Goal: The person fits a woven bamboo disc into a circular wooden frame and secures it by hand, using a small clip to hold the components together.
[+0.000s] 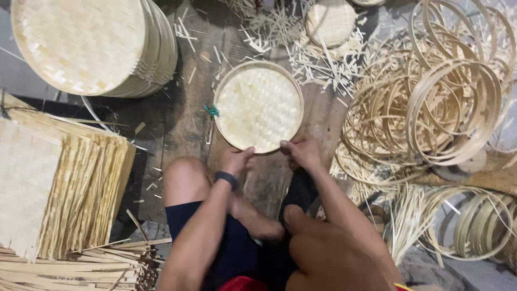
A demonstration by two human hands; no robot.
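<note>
Far left: one stack of flat, square, pale woven bamboo mats [59, 178], edges fanned, too many layers to count. Below it, one bundle of long thin bamboo strips [70, 264], lying loose.

Upper left: one stack of round, pale woven bamboo trays [97, 46], tilted on its side; the trays in it are too close to count.

Centre: one dark wooden board [183, 124] on the floor, bearing the round shallow woven bamboo tray with a bent-strip rim [258, 106]. This tray holds nothing. One small green tie [211, 111] sits at its left edge.

Left hand [235, 160], with a dark wristband [227, 179]: fingers curled onto the tray's near rim, thumb up against it. Right hand [302, 152]: fingers closed over the near rim just beside the left. The tray lies flat in front of the person's bent knees.

Upper centre: one smaller round woven bamboo disc [329, 22], amid scattered short bamboo offcuts [318, 59], uncounted.

Right: one large tangled heap of thin bent bamboo hoops [436, 102], uncountable; a second, smaller cluster of hoops [474, 226] lower right.
</note>
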